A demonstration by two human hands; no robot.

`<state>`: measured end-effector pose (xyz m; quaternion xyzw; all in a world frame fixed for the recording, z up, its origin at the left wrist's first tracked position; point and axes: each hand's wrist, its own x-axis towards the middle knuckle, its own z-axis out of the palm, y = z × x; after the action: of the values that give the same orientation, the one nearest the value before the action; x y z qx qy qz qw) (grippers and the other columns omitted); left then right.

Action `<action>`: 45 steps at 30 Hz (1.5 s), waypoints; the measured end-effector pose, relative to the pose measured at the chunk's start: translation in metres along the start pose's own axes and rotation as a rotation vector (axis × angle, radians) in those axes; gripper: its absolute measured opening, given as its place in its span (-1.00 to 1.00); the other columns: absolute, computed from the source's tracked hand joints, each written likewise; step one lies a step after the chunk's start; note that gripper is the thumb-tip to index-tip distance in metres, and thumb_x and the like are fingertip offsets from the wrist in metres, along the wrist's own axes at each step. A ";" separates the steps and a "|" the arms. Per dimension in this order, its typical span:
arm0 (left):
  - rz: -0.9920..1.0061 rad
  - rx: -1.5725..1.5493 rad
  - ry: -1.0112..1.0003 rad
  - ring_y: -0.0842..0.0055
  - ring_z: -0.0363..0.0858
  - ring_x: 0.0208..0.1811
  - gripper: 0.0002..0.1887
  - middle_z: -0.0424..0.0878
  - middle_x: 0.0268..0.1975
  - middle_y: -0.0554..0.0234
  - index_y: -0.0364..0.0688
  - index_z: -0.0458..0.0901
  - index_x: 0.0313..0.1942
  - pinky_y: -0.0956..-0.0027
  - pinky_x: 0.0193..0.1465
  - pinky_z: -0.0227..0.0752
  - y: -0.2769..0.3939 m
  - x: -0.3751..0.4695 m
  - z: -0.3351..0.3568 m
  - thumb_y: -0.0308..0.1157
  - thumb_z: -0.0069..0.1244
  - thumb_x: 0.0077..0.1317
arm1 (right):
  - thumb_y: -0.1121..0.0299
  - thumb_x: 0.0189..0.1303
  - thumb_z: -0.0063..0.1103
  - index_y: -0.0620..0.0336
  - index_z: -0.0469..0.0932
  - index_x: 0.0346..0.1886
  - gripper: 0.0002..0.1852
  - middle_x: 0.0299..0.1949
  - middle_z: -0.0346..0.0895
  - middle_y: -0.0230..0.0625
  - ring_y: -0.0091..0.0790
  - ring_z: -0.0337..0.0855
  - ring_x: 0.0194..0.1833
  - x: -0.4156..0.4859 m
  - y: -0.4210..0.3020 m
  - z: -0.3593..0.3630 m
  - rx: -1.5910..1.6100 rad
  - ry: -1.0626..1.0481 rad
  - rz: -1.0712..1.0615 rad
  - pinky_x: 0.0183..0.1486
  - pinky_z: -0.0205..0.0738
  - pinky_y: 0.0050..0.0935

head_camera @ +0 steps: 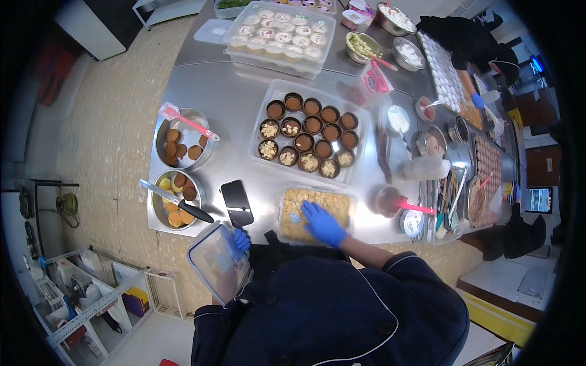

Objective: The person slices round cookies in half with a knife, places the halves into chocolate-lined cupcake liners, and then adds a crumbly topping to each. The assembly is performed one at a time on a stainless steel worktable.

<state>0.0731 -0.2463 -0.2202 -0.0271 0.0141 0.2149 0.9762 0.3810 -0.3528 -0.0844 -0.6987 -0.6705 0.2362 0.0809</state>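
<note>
My right hand [324, 225], in a blue glove, lies palm down with extended fingers over a clear plastic container [281, 215] of pale, crumbly pieces [336, 201]. It seems to touch the crumbs; its palm side is hidden. My left hand [240, 240], also gloved, grips a clear plastic lid with a blue seal [211, 258], tilted beside the table edge. Beyond the crumbs stands a clear plastic tray [257, 153] of round dark cups [312, 124] with brown filling. Several cups in the near rows and at the left bear pale pieces [268, 149].
Left of the tray are two metal bowls [208, 158] with cake discs, a pink spatula [194, 124], a knife [176, 200] and a phone [236, 202]. A brown-coated bowl [384, 201] stands right of the crumbs. A co-worker's gloved hand [477, 101] is at far right.
</note>
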 end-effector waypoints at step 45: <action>-0.060 -0.092 -0.091 0.57 0.20 -0.61 -0.63 0.23 -0.59 0.36 -0.12 0.29 -0.54 0.47 -0.48 0.15 -0.001 -0.009 -0.041 -0.09 -0.21 0.35 | 0.43 -0.05 0.31 0.23 0.62 -0.21 -0.73 -0.27 0.61 -0.07 -0.15 0.62 -0.20 0.190 0.125 -0.044 0.486 0.395 0.331 -0.10 0.47 -0.35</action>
<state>0.0641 -0.2533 -0.2604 -0.0625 -0.0407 0.1867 0.9796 0.5108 -0.1692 -0.1419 -0.7904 -0.4438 0.2590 0.3334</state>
